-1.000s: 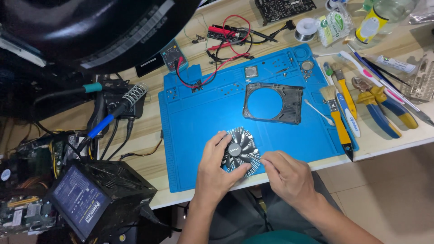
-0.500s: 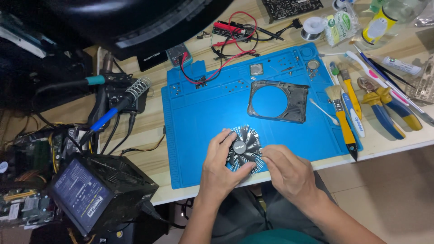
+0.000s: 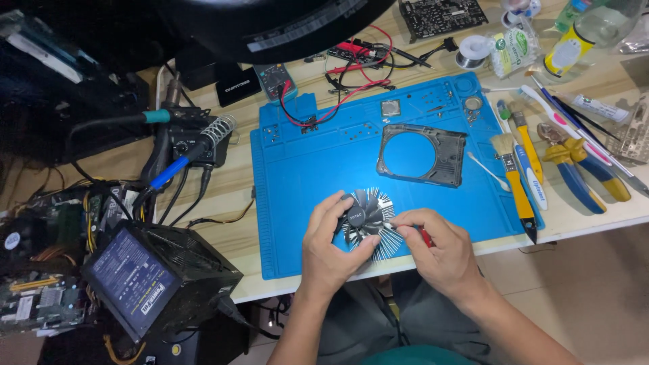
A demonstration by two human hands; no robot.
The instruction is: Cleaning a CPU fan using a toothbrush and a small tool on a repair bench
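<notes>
At the near edge of the blue work mat, the left hand cups a small round fan with a finned metal heatsink, its fingers curled around the left rim and its thumb pressed against the underside. The right hand touches the heatsink's right side, its fingers pinched together on a red-handled tool whose tip meets the fins. The fan sits just above the mat's near edge, between the two hands. Off the mat's near left corner stands a black power supply box. Farther in, near the mat's right edge, lies a dark plastic fan shroud with a round opening. Beyond that edge, brushes and pliers rest on the tabletop. A soldering iron holder stands left of the mat. At the mat's far edge lie red and black wires.
</notes>
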